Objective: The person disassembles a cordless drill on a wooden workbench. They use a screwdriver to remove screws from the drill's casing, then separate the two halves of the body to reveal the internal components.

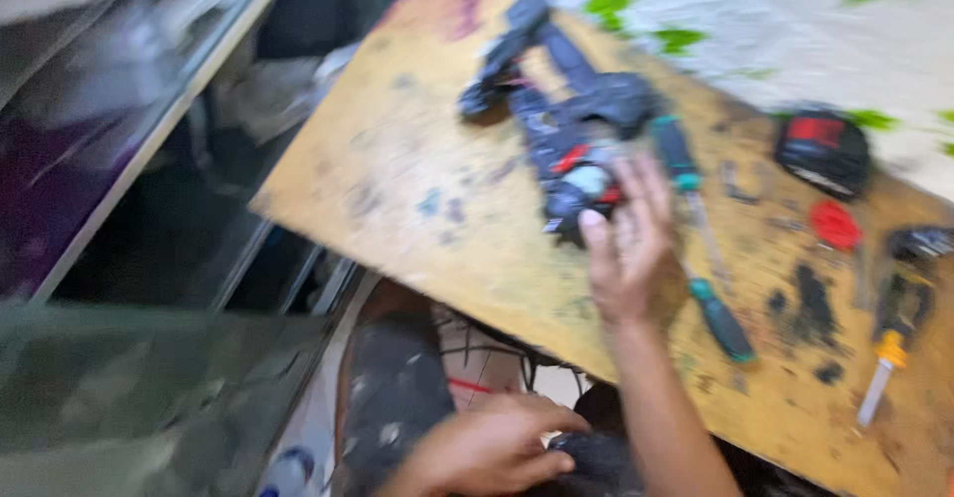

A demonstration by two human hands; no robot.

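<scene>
The view is motion-blurred. A taken-apart black power tool [566, 109] with red and light-blue parts lies on a stained wooden board [397, 189]. My right hand [626, 248] reaches over the board with its fingers spread, fingertips at the tool's near end, holding nothing. My left hand [487, 452] is low, below the board's near edge, curled around a dark object [596, 457] whose kind I cannot make out.
Two teal-handled screwdrivers [681, 154] [720, 318] lie right of the tool. Further right are a black and red battery pack [825, 149], a red round piece [835, 224] and a yellow-handled screwdriver [889, 348]. Shelving with glass panels [149, 139] stands at the left.
</scene>
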